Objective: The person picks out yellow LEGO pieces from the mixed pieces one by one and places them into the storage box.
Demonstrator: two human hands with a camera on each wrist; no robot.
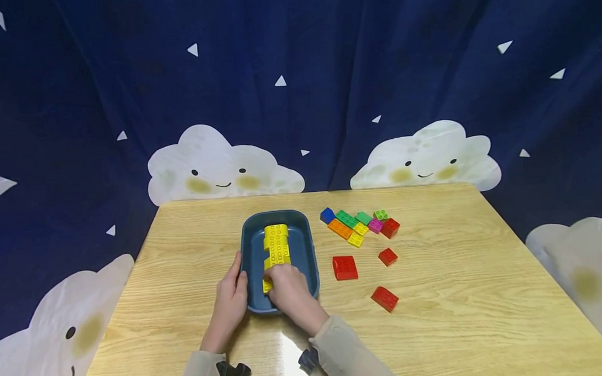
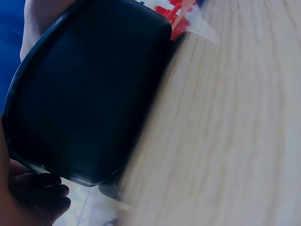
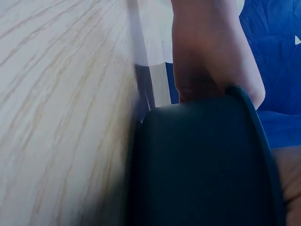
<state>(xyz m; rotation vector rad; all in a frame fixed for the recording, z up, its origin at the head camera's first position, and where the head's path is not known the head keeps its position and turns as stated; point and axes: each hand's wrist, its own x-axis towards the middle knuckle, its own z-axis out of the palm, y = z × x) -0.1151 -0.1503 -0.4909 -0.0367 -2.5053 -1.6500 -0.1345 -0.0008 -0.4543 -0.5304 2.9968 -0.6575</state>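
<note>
A dark blue tray (image 1: 255, 307) sits near the middle of the table with a lengthwise row of yellow toy bricks (image 1: 277, 241) inside. At its left side my left hand (image 1: 230, 293) holds the wall, the fingers down along the outside and the thumb by the rim. My right hand (image 1: 288, 288) reaches over the near rim, its curled fingers gripping a yellow brick at the near end and covering part of it. Both wrist views show mainly the tray's outer wall (image 2: 89, 94), which hides the bricks and the right fingertips.
Right of the tray lie a red sloped brick (image 1: 345, 268), another red brick (image 1: 385, 298) and a small red brick (image 1: 387, 257). Farther back is a cluster of blue, orange, green, yellow, pink and red bricks (image 1: 340, 229). A dark blue cloud-print curtain (image 1: 322, 87) hangs behind the table.
</note>
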